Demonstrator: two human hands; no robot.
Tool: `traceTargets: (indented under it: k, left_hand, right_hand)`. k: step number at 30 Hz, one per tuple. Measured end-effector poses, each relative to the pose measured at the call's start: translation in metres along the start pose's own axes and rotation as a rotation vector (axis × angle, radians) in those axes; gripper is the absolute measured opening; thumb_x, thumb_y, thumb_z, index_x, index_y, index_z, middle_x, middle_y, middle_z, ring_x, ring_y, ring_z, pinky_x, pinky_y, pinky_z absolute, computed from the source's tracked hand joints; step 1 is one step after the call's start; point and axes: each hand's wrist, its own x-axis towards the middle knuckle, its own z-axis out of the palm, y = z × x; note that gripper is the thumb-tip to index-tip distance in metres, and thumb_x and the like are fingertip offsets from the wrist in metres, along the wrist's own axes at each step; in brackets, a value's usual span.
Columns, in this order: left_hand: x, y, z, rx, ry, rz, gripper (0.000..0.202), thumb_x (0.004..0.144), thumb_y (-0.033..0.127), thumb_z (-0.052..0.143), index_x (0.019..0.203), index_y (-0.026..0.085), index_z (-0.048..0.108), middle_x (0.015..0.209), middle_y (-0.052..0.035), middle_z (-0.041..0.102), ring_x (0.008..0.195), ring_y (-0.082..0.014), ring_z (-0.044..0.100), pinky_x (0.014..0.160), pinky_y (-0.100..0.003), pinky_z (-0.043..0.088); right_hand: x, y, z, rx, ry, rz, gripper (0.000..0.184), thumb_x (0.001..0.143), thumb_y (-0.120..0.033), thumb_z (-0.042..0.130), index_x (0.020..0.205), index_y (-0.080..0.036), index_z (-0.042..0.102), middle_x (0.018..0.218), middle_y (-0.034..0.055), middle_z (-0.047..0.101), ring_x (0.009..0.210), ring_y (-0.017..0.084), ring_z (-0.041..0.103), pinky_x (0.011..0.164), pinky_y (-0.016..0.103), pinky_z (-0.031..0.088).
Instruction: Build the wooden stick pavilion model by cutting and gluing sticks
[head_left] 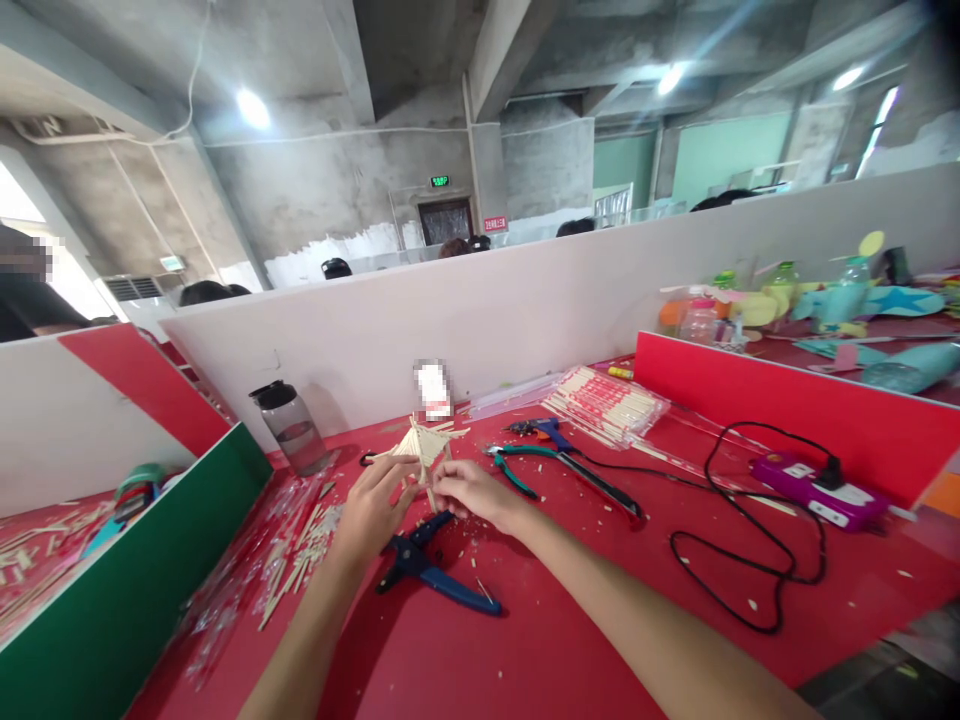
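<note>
A small pavilion-like model of pale wooden sticks (424,442), with a sloped roof and thin legs, stands between my hands. My left hand (381,498) has its fingers closed on the model's left side. From the right, my right hand (474,492) pinches at the model's legs; its fingertips partly hide what they touch. Just below the hands lies a blue-handled cutting tool (442,580). Green-handled pliers (517,465) and a blue glue gun (551,432) rest to the right, close to a black utility knife (607,488).
Loose sticks (300,560) and clear plastic wrappers (232,590) lie at left by a dark-lidded bottle (294,428). A phone (433,388) leans on the white partition (360,340). A stick pack (607,405) sits back right. A black cable loops from a purple power strip (821,490).
</note>
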Motion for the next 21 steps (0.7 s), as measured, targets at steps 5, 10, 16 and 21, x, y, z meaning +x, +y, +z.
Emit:
traceTargets:
  k: [5,10,16,21]
  left_hand:
    - [-0.002,-0.003,0.000,0.015,-0.018,-0.010,0.016,0.094,0.025,0.055,0.108,0.023,0.063,0.112,-0.0060,0.068,0.106,-0.0195,0.063,0.096,-0.033,0.049]
    - [-0.003,-0.005,-0.001,0.058,-0.023,-0.041,0.017,0.094,0.025,0.054,0.109,0.023,0.063,0.113,-0.0058,0.068,0.105,-0.0201,0.065,0.095,-0.033,0.051]
    - [-0.002,-0.004,-0.001,0.050,-0.014,-0.059,0.017,0.096,0.029,0.052,0.107,0.023,0.063,0.114,-0.0060,0.068,0.105,-0.0191,0.065,0.096,-0.032,0.050]
    - [-0.001,-0.001,-0.003,0.044,-0.037,-0.084,0.018,0.096,0.030,0.051,0.107,0.023,0.063,0.114,-0.0064,0.068,0.105,-0.0199,0.065,0.096,-0.033,0.050]
  right_hand:
    - [-0.007,-0.013,-0.024,-0.281,-0.241,0.133,0.024,0.085,-0.020,0.040,0.063,-0.017,0.051,0.057,-0.0016,0.058,0.047,0.008,0.044,0.048,0.020,0.032]
    - [-0.010,-0.010,-0.034,-0.804,-0.084,-0.020,0.028,0.083,-0.024,0.055,0.057,-0.017,0.047,0.051,-0.0053,0.045,0.050,0.008,0.041,0.052,0.022,0.026]
    - [-0.010,0.006,-0.027,-1.024,0.020,-0.287,0.012,0.082,-0.013,0.062,0.093,-0.017,0.064,0.088,0.0036,0.068,0.080,0.016,0.060,0.072,0.023,0.039]
    - [-0.010,0.008,-0.026,-1.097,-0.156,-0.334,0.019,0.082,-0.007,0.061,0.093,-0.018,0.072,0.099,0.0070,0.072,0.100,0.022,0.061,0.091,0.031,0.041]
